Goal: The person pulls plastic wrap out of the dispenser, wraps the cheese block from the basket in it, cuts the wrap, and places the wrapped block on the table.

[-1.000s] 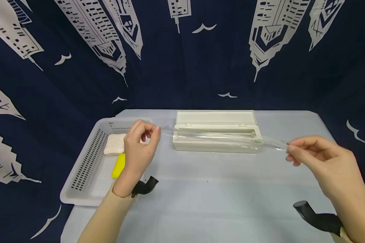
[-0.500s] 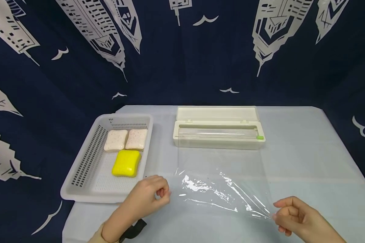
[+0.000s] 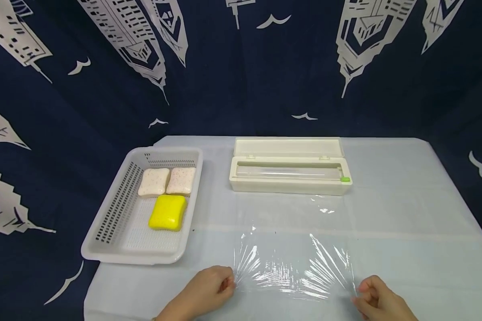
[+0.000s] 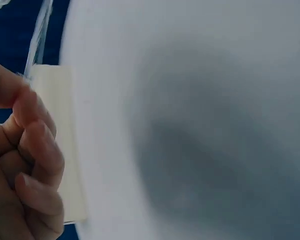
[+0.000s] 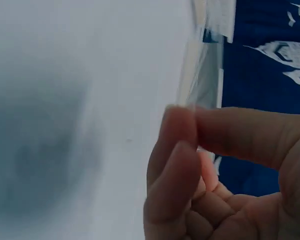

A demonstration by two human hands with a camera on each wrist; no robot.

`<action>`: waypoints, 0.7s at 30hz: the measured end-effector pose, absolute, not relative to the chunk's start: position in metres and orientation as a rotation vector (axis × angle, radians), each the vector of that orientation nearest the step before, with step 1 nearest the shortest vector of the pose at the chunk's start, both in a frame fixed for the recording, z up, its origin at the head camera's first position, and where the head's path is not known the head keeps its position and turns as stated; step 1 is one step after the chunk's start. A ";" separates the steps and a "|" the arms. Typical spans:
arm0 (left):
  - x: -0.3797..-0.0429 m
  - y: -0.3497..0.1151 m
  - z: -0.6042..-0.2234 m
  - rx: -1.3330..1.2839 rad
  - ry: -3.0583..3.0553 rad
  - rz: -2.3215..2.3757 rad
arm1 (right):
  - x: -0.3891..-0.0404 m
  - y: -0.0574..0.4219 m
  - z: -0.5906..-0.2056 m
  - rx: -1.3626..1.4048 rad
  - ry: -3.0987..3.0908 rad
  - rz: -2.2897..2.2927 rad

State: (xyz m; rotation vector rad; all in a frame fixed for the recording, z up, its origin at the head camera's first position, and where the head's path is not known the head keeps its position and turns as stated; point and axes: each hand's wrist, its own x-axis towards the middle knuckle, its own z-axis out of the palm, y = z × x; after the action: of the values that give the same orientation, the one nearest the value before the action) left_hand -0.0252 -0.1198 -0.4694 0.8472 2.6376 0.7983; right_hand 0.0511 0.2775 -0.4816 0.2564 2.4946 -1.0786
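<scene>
Left hand (image 3: 209, 287): fingers curled, pinching near left corner of clear film (image 3: 283, 272); right hand (image 3: 379, 301): pinching near right corner; film: one sheet, stretched from cream dispenser (image 3: 289, 159) toward the person, creased along near edge; dispenser: lid open, green tab (image 3: 345, 179) at right; basket (image 3: 144, 245), left of film: two speckled pale bars (image 3: 154, 182), one yellow bar (image 3: 168, 213)

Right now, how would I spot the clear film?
On the pale table, find the long cream box with its lid open. The film spreads from its near side to the left hand and right hand. Unlike the opaque box, it's see-through, streaked with glints.
</scene>
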 end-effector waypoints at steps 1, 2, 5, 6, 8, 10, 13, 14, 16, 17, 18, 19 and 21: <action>-0.026 -0.118 -0.475 0.846 2.663 0.764 | 0.050 0.274 -0.484 0.262 2.544 -1.009; -0.026 -0.116 -0.479 0.844 2.689 0.728 | 0.048 0.270 -0.487 0.267 2.580 -0.956; -0.029 -0.109 -0.491 0.827 2.750 0.606 | 0.042 0.260 -0.493 0.273 2.654 -0.852; -0.030 -0.107 -0.494 0.818 2.758 0.573 | 0.041 0.258 -0.495 0.262 2.670 -0.834; -0.031 -0.104 -0.497 0.781 2.760 0.523 | 0.039 0.255 -0.499 0.231 2.699 -0.801; -0.032 -0.101 -0.499 0.746 2.762 0.483 | 0.036 0.252 -0.501 0.220 2.727 -0.781; -0.033 -0.098 -0.501 0.720 2.787 0.444 | 0.034 0.250 -0.504 0.210 2.758 -0.768; -0.033 -0.098 -0.502 0.721 2.802 0.431 | 0.033 0.250 -0.504 0.214 2.765 -0.770; -0.033 -0.096 -0.503 0.727 2.831 0.413 | 0.033 0.250 -0.505 0.230 2.768 -0.770; -0.033 -0.096 -0.503 0.730 2.842 0.404 | 0.033 0.250 -0.505 0.233 2.768 -0.768; -0.033 -0.096 -0.503 0.730 2.849 0.400 | 0.033 0.249 -0.505 0.238 2.767 -0.767; -0.032 -0.096 -0.503 0.728 2.855 0.391 | 0.034 0.249 -0.505 0.241 2.772 -0.765; -0.032 -0.096 -0.502 0.704 2.850 0.388 | 0.034 0.249 -0.506 0.251 2.767 -0.765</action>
State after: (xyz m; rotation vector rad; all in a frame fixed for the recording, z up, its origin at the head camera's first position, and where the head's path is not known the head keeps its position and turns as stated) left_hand -0.0316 -0.0958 -0.5015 0.7044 2.8503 0.3879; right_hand 0.0345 0.2489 -0.5065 0.2508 2.7674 -0.7645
